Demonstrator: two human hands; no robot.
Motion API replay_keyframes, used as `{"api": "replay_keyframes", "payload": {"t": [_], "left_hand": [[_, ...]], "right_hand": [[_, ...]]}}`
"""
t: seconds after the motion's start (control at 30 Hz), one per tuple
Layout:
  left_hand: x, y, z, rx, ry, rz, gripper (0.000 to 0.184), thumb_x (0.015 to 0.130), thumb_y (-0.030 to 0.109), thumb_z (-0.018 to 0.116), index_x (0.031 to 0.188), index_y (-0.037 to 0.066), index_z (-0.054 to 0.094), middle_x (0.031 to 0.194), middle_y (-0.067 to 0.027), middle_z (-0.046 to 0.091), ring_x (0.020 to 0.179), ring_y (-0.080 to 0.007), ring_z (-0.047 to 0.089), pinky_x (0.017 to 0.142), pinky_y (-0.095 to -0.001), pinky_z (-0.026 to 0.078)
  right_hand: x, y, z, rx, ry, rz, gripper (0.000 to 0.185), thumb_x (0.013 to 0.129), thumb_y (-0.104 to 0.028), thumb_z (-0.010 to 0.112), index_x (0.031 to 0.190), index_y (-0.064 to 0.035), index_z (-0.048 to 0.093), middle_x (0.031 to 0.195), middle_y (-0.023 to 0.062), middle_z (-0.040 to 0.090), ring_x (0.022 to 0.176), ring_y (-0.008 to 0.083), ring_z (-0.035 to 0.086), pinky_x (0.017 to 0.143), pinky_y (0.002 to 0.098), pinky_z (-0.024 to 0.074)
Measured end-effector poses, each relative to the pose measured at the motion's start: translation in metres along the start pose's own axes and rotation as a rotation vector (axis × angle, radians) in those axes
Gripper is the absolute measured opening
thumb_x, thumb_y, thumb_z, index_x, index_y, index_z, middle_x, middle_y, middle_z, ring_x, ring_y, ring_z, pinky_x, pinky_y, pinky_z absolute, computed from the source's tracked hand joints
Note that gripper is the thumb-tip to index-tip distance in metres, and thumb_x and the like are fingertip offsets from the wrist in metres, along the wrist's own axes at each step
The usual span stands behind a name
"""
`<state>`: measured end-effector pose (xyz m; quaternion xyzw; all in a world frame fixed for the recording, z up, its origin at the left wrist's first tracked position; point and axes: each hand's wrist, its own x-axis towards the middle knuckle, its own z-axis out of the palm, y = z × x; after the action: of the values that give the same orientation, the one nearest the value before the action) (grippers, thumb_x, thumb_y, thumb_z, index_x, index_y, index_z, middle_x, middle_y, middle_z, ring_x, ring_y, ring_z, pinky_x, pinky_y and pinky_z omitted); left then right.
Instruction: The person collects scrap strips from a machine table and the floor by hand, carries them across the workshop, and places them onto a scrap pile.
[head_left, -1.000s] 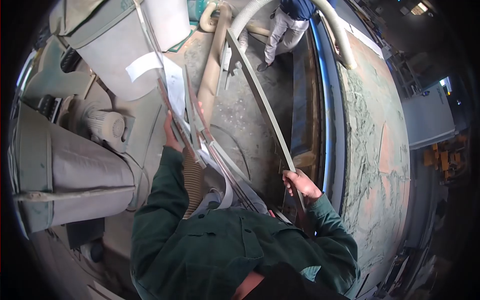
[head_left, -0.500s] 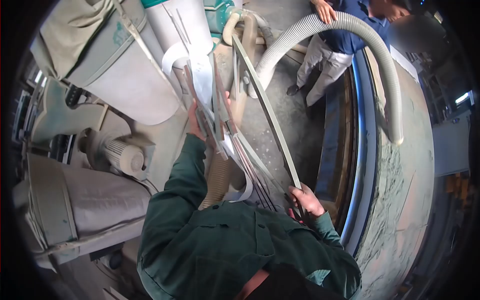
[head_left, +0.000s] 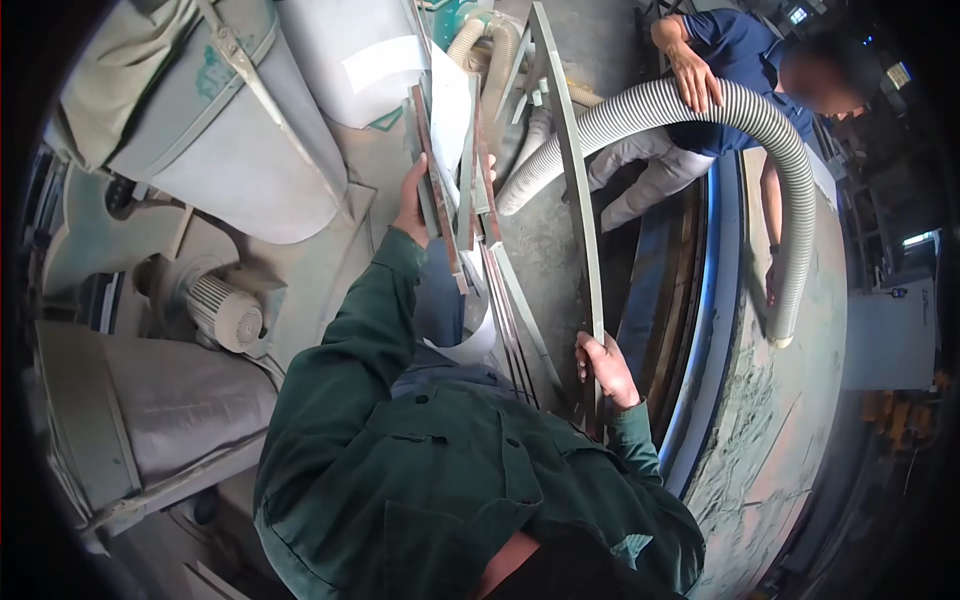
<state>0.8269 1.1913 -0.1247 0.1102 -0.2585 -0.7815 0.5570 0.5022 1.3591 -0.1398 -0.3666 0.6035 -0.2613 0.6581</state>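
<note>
My left hand (head_left: 413,205) is wrapped round a bundle of long thin strips (head_left: 441,200), some reddish-brown and some grey. Its fingertips show on the bundle's far side. A white sheet-like piece (head_left: 450,108) sits among the strips, and several narrow strips run down towards my waist. In my right hand (head_left: 608,370), closed near its lower end, is a long grey-green strip (head_left: 574,165) that stands up and away from me. What the strips are made of I cannot tell.
A co-worker (head_left: 735,75) on the right has a hand on a thick ribbed hose (head_left: 655,105), which ends over a dusty slab-like surface (head_left: 790,440). On the left are large dust-collector bags (head_left: 245,160) and a motor (head_left: 225,312). A blue-edged rail (head_left: 705,330) runs along my right.
My view has shifted. My right hand has risen a little with the long strip, which stands more upright. The bundle stays in my left hand. The co-worker leans further over the hose.
</note>
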Motion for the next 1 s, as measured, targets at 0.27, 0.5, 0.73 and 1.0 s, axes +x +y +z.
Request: {"api": "replay_keyframes", "payload": {"t": [0.27,0.5,0.73,1.0], "left_hand": [[0.094,0.018,-0.047,-0.072,-0.076,-0.058,0.080,0.082,0.055,0.046,0.133,-0.004,0.031,0.129,-0.0236,0.043,0.112,-0.0337,0.050,0.095,-0.0409,0.041],[0.217,0.060,-0.122,-0.205,-0.162,-0.271,0.087,0.081,0.056,0.046,0.136,-0.007,0.023,0.133,-0.0273,0.037,0.116,-0.0390,0.046,0.099,-0.0453,0.037],[0.299,0.144,-0.127,-0.019,-0.045,-0.322,0.068,0.084,0.048,0.049,0.129,-0.002,0.039,0.118,-0.0239,0.054,0.104,-0.0359,0.056,0.092,-0.0401,0.044],[0.415,0.177,-0.166,-0.086,-0.175,-0.376,0.090,0.078,0.057,0.053,0.137,-0.005,0.023,0.131,-0.0290,0.038,0.113,-0.0414,0.047,0.097,-0.0452,0.038]], "right_hand": [[0.067,-0.018,0.020,0.004,0.080,-0.044,0.024,0.085,-0.030,0.055,0.084,-0.0069,0.047,0.061,-0.0014,0.045,0.045,0.0087,0.043,0.042,0.0238,0.0362],[0.166,-0.065,0.055,0.007,0.183,-0.036,0.024,0.084,-0.028,0.056,0.082,-0.0057,0.047,0.058,-0.0005,0.045,0.044,0.0085,0.043,0.040,0.0246,0.0357],[0.219,-0.153,0.097,0.058,0.314,-0.048,0.022,0.084,-0.025,0.055,0.077,-0.0064,0.047,0.053,-0.0008,0.044,0.040,0.0092,0.043,0.038,0.0244,0.0339],[0.285,-0.211,0.118,0.251,0.401,0.016,0.021,0.085,-0.024,0.053,0.077,-0.0061,0.045,0.055,-0.0005,0.043,0.041,0.0098,0.043,0.038,0.0250,0.0356]]}}
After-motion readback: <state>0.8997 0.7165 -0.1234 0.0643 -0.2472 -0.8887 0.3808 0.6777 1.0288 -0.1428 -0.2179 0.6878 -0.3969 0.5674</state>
